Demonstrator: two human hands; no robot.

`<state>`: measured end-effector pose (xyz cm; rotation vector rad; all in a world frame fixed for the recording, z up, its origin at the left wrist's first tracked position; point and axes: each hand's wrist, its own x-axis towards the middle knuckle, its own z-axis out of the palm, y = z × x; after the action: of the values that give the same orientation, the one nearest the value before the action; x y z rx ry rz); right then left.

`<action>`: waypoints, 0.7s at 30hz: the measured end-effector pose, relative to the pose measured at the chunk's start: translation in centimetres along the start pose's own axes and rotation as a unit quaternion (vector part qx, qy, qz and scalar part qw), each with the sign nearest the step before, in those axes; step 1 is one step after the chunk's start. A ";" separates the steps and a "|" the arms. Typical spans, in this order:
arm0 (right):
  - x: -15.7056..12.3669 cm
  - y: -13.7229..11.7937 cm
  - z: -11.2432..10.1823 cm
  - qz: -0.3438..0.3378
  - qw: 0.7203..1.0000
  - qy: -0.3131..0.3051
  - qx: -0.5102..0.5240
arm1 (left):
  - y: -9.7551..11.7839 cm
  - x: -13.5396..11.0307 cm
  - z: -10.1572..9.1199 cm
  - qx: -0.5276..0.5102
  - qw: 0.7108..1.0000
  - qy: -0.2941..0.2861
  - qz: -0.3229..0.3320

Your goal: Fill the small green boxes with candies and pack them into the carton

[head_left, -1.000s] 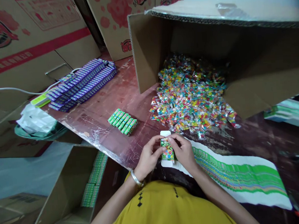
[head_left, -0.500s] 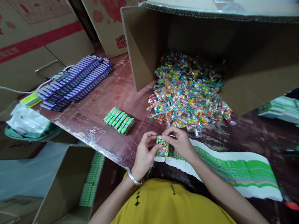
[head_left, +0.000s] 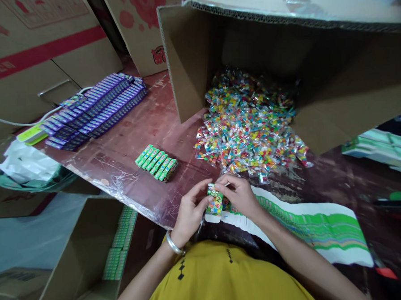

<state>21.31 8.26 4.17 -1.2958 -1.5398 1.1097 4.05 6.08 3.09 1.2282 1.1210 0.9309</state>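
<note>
Between my two hands is a small green candy box with a colourful print and a white flap at its lower end. My left hand grips its left side between thumb and fingers. With thumb and fingertips, my right hand pinches the upper end of the same box. Under my right wrist runs a long fanned row of flat green cartons with white edges. Just beyond my hands lies a heap of clear candy packets, spilling from a cardboard box on its side.
Several filled green boxes stand in a short row on the red table. Purple boxes are stacked at the far left. Below the table's left edge, an open carton holds green boxes. A basket with white paper hangs nearby.
The small box between my hands has turned more upright and come slightly lower, with its white flap showing more. Both hands keep their hold; the whole view has shifted a little.
</note>
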 end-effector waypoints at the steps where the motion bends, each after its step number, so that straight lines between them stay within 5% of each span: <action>1: -0.2 0.0 0.2 -0.012 1.000 0.000 -0.010 | -0.2 0.0 0.0 -0.009 1.000 -0.002 -0.007; 9: 0.2 0.7 -1.4 0.031 0.994 -0.105 -0.026 | -0.2 0.3 -0.6 -0.038 0.999 -0.030 -0.017; 11: 1.2 0.9 -3.0 0.004 0.991 -0.064 -0.117 | -0.1 0.3 -0.9 -0.045 0.999 -0.017 -0.018; 14: 3.1 1.7 -5.4 -0.047 0.937 -0.002 -0.347 | -0.4 0.5 -1.1 -0.066 0.997 0.024 -0.029; 18: 4.5 3.0 -6.8 -0.093 0.857 -0.112 -0.495 | -0.8 0.8 -1.3 -0.072 0.994 0.080 -0.034; 21: 4.9 3.5 -7.1 -0.099 0.834 -0.138 -0.525 | -0.4 1.0 -1.7 -0.113 0.988 0.103 -0.036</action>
<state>28.37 14.25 3.04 -1.6104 -2.6145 0.2366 2.64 7.40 2.61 0.9187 1.1765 1.1158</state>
